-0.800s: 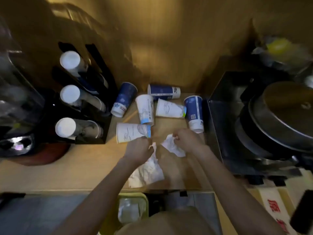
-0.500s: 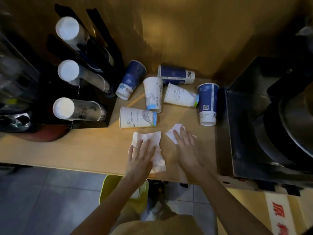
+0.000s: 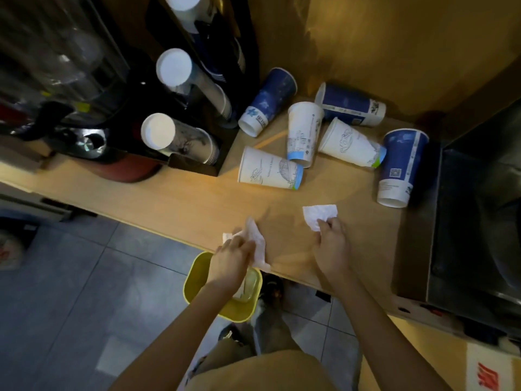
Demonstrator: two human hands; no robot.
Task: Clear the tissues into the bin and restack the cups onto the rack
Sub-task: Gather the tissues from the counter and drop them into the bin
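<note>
Wooden table (image 3: 174,201): left hand (image 3: 231,258) grips one tissue (image 3: 258,244), right hand (image 3: 331,244) fingers pinch another tissue (image 3: 320,214); dropping both into the yellow bin (image 3: 194,280) probably comes next.

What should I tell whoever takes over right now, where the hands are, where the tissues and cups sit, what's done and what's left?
Left hand: gripping a crumpled tissue at the counter's front edge, just above the yellow bin on the floor.
Right hand: pinching a smaller tissue that lies on the counter.
Cups: six loose cups lie tipped over on the counter, three white and three blue, right of the black rack.
Done: both tissues grasped; something pale already lies in the bin.
Left: drop both tissues in the bin, then stack all six cups onto the rack.
</note>
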